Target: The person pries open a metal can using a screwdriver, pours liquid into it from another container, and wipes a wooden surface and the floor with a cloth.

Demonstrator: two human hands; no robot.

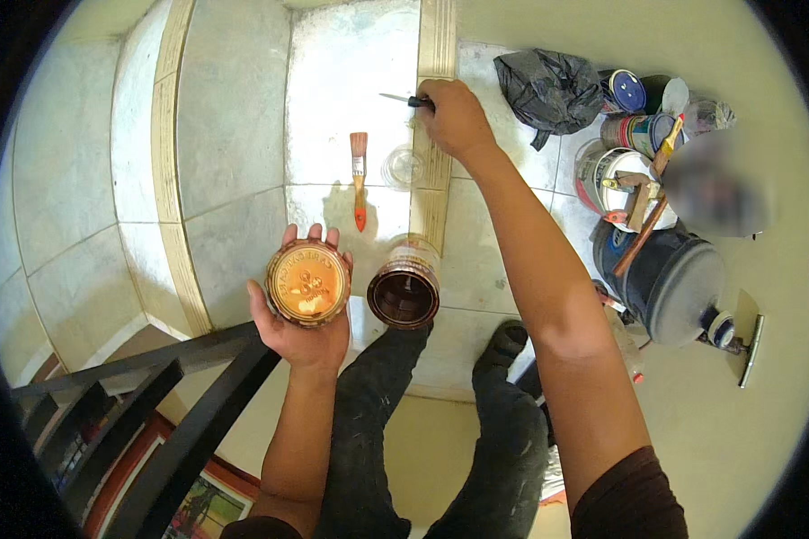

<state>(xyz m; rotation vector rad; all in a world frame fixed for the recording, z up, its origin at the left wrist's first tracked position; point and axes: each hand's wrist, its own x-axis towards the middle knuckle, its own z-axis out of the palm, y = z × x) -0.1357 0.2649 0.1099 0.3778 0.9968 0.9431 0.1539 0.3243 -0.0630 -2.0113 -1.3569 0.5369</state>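
In my left hand [317, 347] lies a round gold-coloured can lid [307, 283] with a brown-stained rim, its embossed face up and my fingers spread around its edge. Right of it an open can [422, 253] stands on the tiles, dark brown inside and along its rim. Farther off, my right hand [458, 119] grips a small knife [397, 96] by its black handle, the thin blade pointing left. A flat paintbrush [359, 184] with an orange-tipped handle rests on the step between my hands. Beside it sits a clear plastic container [404, 167].
Along the right wall are a black plastic bag [548, 85], several paint cans, a white bucket [625, 171] with a hammer [640, 220] across it, and a dark tub [670, 278]. A black railing [207, 409] runs at the lower left. Tiled steps [234, 108] rise to the left.
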